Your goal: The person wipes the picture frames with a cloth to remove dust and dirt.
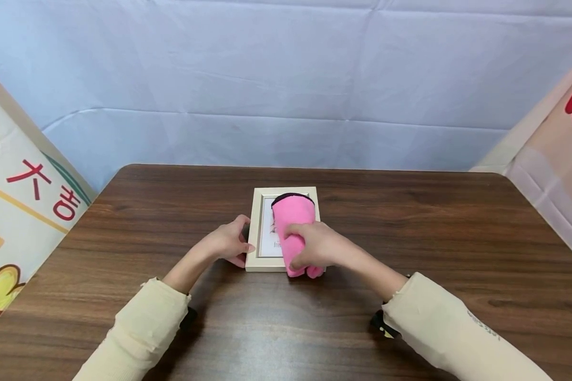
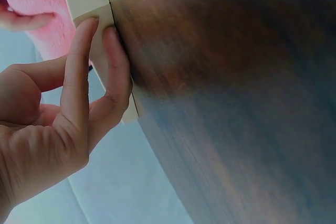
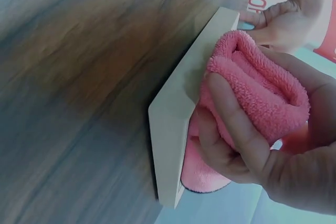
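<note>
A cream picture frame (image 1: 267, 264) lies flat on the brown wooden table, with a white print behind its pane. My left hand (image 1: 229, 241) holds the frame's left edge, thumb near the front corner and curled fingers against the side, seen closer in the left wrist view. A folded pink fluffy cloth (image 1: 293, 211) with a dark edging lies across the frame's right half, covering part of the print. My right hand (image 1: 316, 243) grips this cloth over the frame; in the right wrist view its fingers wrap round the rolled cloth (image 3: 257, 93).
The wood-grain table (image 1: 410, 222) stretches to both sides. Behind it hangs a pale blue-white fabric backdrop (image 1: 267, 79). Printed cloth sheets with red characters and drawings hang at the left (image 1: 19, 211) and right.
</note>
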Demonstrator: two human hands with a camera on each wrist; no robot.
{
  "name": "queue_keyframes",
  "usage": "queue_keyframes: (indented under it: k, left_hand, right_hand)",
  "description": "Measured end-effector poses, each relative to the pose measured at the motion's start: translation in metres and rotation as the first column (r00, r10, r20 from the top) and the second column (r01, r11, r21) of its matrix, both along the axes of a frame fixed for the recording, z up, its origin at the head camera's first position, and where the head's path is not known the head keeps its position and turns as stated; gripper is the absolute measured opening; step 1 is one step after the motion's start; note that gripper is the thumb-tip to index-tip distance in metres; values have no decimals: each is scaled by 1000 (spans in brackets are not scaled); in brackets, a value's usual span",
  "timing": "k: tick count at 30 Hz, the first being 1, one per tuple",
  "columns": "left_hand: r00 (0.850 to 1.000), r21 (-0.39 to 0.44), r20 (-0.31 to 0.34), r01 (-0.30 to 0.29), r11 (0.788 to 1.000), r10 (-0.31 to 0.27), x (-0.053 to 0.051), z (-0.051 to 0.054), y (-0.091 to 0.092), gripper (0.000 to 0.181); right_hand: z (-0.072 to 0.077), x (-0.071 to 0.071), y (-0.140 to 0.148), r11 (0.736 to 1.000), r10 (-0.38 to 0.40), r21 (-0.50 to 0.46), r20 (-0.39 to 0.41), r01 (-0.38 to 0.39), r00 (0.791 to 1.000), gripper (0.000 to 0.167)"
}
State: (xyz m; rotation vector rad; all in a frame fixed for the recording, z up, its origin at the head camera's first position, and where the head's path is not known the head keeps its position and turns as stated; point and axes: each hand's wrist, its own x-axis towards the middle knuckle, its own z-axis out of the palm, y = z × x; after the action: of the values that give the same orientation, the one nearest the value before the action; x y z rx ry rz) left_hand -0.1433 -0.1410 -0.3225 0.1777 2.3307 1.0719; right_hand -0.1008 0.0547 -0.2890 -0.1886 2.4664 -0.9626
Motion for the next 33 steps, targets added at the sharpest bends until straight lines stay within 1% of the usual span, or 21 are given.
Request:
queue_keyframes:
  k: [7,15,23,26,33]
  left_hand:
    - [1000,-13,6,-8,1000,9,0,0,2,52]
    - [1000,-9,9,-18,1000,19,0,-1,2,51]
    - [1000,-14,6,-17,1000,17,-1,-1,2,51]
    - [1000,-8,-1,-6,1000,6,0,-1,1,50]
    - [1000,-7,7,-17,1000,18,0,-1,1,51]
  right_hand:
    - [1,2,11,1000,-6,-9,7,6,1000,54]
    - [-1,3,12,1000,-7,-26,3,7,1000,55]
    - [-5,2,6,999,-21,-43,-2,21,1000,54]
    - [-6,1,2,999,-25,-41,-4,25,1000,53]
    - [-7,-1,-9,999,-5,-51,-16,4,1000,51]
